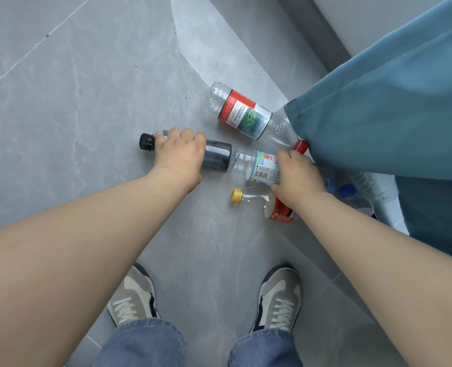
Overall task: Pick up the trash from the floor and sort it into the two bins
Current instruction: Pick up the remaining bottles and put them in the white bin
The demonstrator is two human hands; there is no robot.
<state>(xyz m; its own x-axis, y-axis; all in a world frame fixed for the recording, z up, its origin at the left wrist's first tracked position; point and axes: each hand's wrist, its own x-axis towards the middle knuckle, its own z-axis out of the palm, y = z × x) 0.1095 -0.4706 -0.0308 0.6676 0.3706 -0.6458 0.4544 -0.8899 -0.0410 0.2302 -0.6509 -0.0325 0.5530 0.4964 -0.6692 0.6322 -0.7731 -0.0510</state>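
Curtain [383, 107] over red-capped bottle [246, 115] neck.

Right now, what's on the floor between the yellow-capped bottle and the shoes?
Nothing: head view shows bare grey floor tile between the yellow-capped bottle and both shoes.

We see soft, even daylight, brightest in a pale patch on the grey floor [219, 54] at the top. Shadows stay faint. Wide-angle distortion bends and stretches the forearms near the frame edges. Focus is fairly sharp centrally, softer toward the corners.
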